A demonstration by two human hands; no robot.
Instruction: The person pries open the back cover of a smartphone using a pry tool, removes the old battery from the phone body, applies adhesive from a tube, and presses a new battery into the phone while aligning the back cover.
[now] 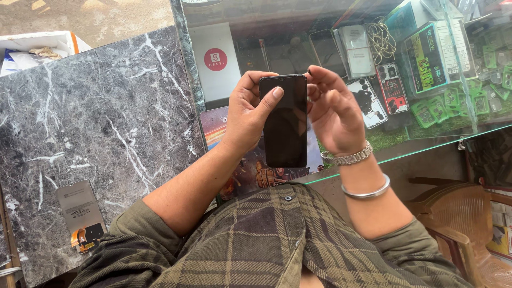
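A: We have the smartphone (pixel 286 120) upright in front of us, dark screen facing up, over the glass counter (pixel 426 146) and above the printed mat (pixel 250 170).

B: Grip on it?

A: Our left hand (pixel 248 114) is wrapped round the phone's left edge, thumb laid across the top of the screen, fingers behind. Our right hand (pixel 333 109) sits just beside the right edge, fingers curled and pinched near the top corner. We cannot tell whether they actually clamp the phone or only touch its rim.

B: So the weight is mostly on the left hand.

A: That is our reading. The risk: the phone is held by its edges, off the surface. If the left thumb slides on the smooth screen while the right fingers work at the corner, it could tip out and strike the glass. Glass on glass, so either might chip.

B: Anything else nearby?

A: The wrist chain (pixel 349 156) and bangle (pixel 368 189) on our right arm hang near the lower edge of the phone; a turn of the wrist could drag metal over the screen. To the left, the marble slab (pixel 101 117) carries a flat phone part on backing card (pixel 80 213), well apart from both hands. Under the glass lie phone cases (pixel 392 88) and a coiled cable (pixel 380 40).
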